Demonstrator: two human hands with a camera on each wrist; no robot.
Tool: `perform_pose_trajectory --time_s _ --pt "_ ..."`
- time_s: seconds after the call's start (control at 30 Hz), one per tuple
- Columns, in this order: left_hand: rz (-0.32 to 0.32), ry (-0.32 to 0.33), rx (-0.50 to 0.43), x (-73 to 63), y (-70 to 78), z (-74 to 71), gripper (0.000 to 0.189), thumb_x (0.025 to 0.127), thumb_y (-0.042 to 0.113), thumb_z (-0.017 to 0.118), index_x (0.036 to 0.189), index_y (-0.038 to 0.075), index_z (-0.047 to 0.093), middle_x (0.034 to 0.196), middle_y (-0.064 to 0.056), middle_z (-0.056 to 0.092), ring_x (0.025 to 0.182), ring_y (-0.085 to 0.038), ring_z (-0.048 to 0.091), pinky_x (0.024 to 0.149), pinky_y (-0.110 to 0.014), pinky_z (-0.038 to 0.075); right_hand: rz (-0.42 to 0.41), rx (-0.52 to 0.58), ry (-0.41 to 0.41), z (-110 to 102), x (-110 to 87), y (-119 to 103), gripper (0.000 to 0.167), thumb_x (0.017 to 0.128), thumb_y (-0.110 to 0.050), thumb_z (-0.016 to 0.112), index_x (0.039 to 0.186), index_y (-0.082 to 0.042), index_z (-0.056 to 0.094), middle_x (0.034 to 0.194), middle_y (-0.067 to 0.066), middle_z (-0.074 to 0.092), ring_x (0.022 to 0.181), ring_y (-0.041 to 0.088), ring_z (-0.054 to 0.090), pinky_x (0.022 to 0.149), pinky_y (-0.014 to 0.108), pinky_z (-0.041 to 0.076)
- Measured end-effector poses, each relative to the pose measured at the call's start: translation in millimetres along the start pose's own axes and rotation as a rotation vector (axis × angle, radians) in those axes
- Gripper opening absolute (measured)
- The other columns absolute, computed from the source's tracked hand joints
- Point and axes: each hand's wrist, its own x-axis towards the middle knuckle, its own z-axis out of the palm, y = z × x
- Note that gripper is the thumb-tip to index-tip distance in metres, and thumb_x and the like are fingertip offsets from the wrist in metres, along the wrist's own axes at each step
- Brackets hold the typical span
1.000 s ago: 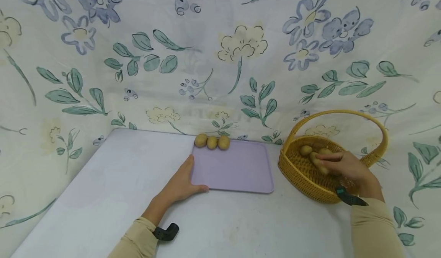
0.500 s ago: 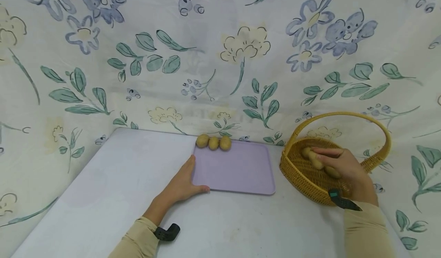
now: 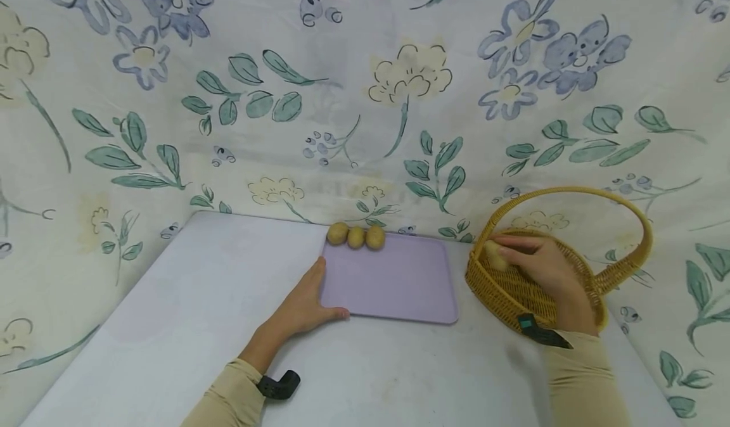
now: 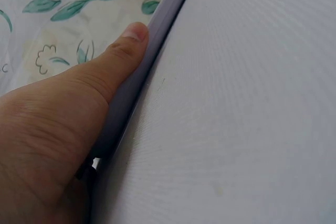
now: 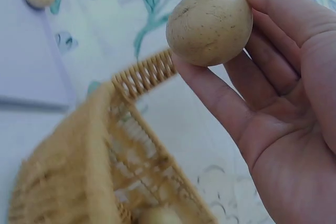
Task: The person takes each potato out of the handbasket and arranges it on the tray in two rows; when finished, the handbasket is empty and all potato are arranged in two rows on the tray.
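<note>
My right hand pinches a potato between thumb and fingertips, over the left side of the wicker basket. In the right wrist view the potato is round, pale brown and speckled, and another potato shows partly inside the basket. My left hand rests at the near left corner of a lilac tray, its fingers along the left side and its thumb against the front edge. Three potatoes sit in a row at the tray's far left corner.
The basket's tall arched handle rises over it, with my right forearm crossing its near rim. Behind the white table hangs a flower-printed cloth. A black wrist device is on my left wrist.
My right hand has lifted the potato from among those in the basket and moved left toward the basket's left rim. My left hand stays at the tray, and the view has shifted slightly.
</note>
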Motion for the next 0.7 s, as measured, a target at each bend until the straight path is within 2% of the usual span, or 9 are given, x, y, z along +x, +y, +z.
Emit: perform_pose_trajectory --time_s 0.2,0.37,0.43,0.53,0.63,0.7 --pt "-0.001 0.002 0.005 -0.2 0.3 0.2 0.137 0.074 0.066 0.082 0.161 -0.005 0.005 0.171 -0.022 0.006 0.159 -0.036 0.01 0.131 -0.05 0.017 -0.023 0.013 -0.045 19 7.7 -15 0.037 0.096 -0.027 0.074 0.127 -0.007 0.073 0.116 -0.027 0.071 0.108 -0.01 0.064 0.088 0.009 0.053" --pt "-0.001 -0.001 0.01 -0.1 -0.1 -0.1 0.137 0.073 0.068 0.081 0.161 -0.005 0.005 0.171 -0.022 0.005 0.16 -0.035 0.01 0.131 -0.049 0.016 -0.076 0.075 -0.09 40 18.2 -24 0.038 0.096 -0.019 0.072 0.127 0.002 0.07 0.118 -0.019 0.073 0.107 -0.006 0.067 0.088 0.013 0.057" --pt "-0.001 0.001 0.014 -0.1 -0.4 -0.2 0.137 0.073 0.068 0.081 0.161 -0.005 0.005 0.171 -0.022 0.006 0.159 -0.036 0.01 0.131 -0.049 0.016 -0.053 0.085 -0.097 51 23.2 -26 0.038 0.096 -0.02 0.073 0.127 0.001 0.07 0.122 -0.015 0.073 0.106 -0.005 0.067 0.086 0.014 0.057" --pt "-0.004 0.005 0.013 0.1 -0.8 0.0 0.137 0.073 0.067 0.081 0.161 -0.005 0.005 0.171 -0.022 0.006 0.159 -0.036 0.01 0.131 -0.05 0.016 -0.004 0.076 -0.09 68 30.0 -28 0.039 0.096 -0.026 0.074 0.128 -0.005 0.072 0.132 -0.003 0.071 0.114 0.002 0.066 0.09 0.016 0.057" --pt "-0.003 0.008 0.013 0.6 -1.3 0.7 0.137 0.073 0.068 0.081 0.161 -0.006 0.005 0.171 -0.023 0.006 0.159 -0.037 0.01 0.13 -0.051 0.017 0.027 0.041 -0.059 85 37.3 -29 0.04 0.094 -0.034 0.075 0.127 -0.011 0.074 0.137 0.005 0.069 0.127 0.014 0.063 0.1 0.027 0.056" --pt "-0.003 0.004 0.009 0.9 -1.4 1.1 0.138 0.073 0.067 0.081 0.161 -0.006 0.005 0.171 -0.023 0.006 0.159 -0.037 0.01 0.13 -0.051 0.017 0.037 0.005 -0.027 95 42.7 -29 0.04 0.093 -0.039 0.076 0.125 -0.014 0.076 0.136 0.005 0.069 0.133 0.022 0.059 0.108 0.037 0.053"
